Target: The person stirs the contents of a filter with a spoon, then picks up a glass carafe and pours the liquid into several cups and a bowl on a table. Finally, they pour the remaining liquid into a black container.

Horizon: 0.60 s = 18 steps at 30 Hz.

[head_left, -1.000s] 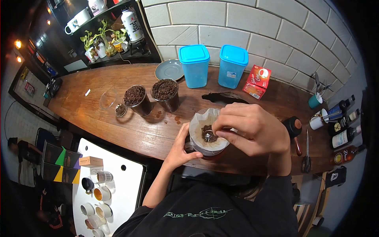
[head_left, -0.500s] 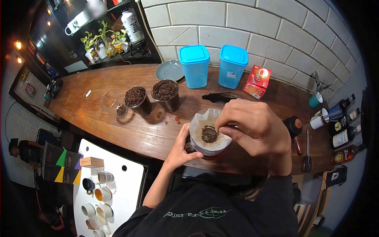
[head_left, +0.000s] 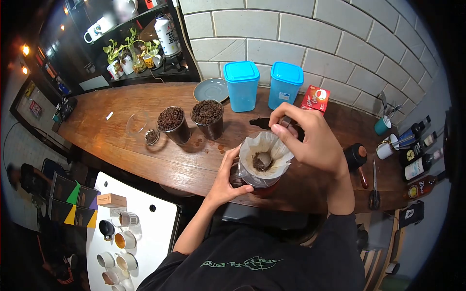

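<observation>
My right hand [head_left: 315, 138] pinches a metal spoon, its bowl [head_left: 265, 158] down inside a white paper filter [head_left: 248, 154]. Dark, damp-looking coffee grounds [head_left: 258, 167] lie at the bottom of the filter around the spoon. The filter lines a clear coffee dripper [head_left: 256, 182] at the front of the wooden counter, over something reddish that is mostly hidden. My left hand [head_left: 224, 180] grips the dripper's left side, thumb in front. Two cups full of dark grounds, one left [head_left: 171, 120] and one right [head_left: 208, 114], stand beyond my left hand.
Two blue-lidded containers [head_left: 241, 87] [head_left: 285, 85], a grey saucer [head_left: 211, 90] and a red box [head_left: 316, 98] line the wall. Scissors [head_left: 374, 196], a dark wooden-handled pot [head_left: 357, 156] and several bottles [head_left: 421, 165] are at right. A white table [head_left: 158, 228] with several cups is lower left.
My right hand has lifted and tilted the spoon more upright, with its bowl still among the grounds. The dripper and my left hand appear slightly further right in view.
</observation>
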Each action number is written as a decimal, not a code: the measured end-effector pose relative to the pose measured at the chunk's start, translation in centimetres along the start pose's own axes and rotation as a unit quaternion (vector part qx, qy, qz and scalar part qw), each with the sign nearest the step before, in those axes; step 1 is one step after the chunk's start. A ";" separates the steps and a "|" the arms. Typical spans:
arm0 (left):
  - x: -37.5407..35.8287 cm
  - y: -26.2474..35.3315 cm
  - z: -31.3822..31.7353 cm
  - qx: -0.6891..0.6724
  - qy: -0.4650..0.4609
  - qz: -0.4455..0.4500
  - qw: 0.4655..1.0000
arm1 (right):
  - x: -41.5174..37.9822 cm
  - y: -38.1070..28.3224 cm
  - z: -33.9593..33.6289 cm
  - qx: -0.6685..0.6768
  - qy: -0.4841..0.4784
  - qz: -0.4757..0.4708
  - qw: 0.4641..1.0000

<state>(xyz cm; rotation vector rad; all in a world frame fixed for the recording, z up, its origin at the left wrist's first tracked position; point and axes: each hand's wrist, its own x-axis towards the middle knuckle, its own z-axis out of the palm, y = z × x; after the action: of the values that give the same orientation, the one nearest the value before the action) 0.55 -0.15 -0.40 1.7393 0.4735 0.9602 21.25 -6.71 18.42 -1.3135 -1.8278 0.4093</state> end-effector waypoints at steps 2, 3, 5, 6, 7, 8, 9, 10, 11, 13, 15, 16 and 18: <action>-0.1 0.0 -0.1 -0.012 0.004 0.022 1.000 | -0.2 0.0 -0.1 -0.044 0.003 0.026 0.999; -0.1 0.0 0.0 -0.034 0.020 0.028 0.999 | -0.2 0.0 -0.2 -0.046 -0.007 0.044 0.998; -0.1 -0.2 0.0 -0.056 0.033 0.039 0.997 | -0.4 -0.1 -0.1 -0.053 -0.005 0.051 0.997; -0.1 -0.3 0.0 -0.064 0.055 0.046 0.995 | -0.6 -0.2 -0.1 -0.056 -0.004 0.062 0.997; -0.1 -0.5 0.1 -0.072 0.076 0.053 0.993 | -0.8 -0.1 -0.2 -0.059 -0.001 0.061 0.996; -0.2 -0.6 0.2 -0.074 0.073 0.056 0.993 | -1.1 -0.1 -0.3 -0.066 0.006 0.055 0.996; -0.2 -0.6 0.2 -0.075 0.092 0.067 0.991 | -1.4 0.0 -0.5 -0.073 0.014 0.050 0.996; -0.1 -0.5 0.2 -0.075 0.112 0.077 0.988 | -1.7 0.1 -0.6 -0.076 0.019 0.050 0.996; -0.2 -0.1 0.3 -0.060 0.131 0.088 0.986 | -2.1 0.2 -0.6 -0.059 0.026 0.058 0.996; -0.6 -0.8 0.1 -0.061 0.139 0.103 0.983 | -2.5 0.1 -0.8 -0.039 0.036 0.065 0.997; -0.7 -0.7 0.0 -0.055 0.166 0.135 0.975 | -3.0 0.0 -1.2 -0.032 -0.001 0.133 0.991; -0.9 -0.6 0.0 -0.056 0.165 0.134 0.976 | -3.1 -0.1 -1.2 -0.032 -0.001 0.134 0.990; -1.2 -0.3 -0.1 -0.032 0.197 0.144 0.969 | -3.5 -0.2 -1.1 -0.004 0.017 0.134 0.991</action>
<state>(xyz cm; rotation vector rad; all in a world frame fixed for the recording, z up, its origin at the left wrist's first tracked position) -0.18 -0.83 -1.16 1.5863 0.4422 1.5270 22.39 -10.10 17.71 -1.5689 -1.6316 0.5182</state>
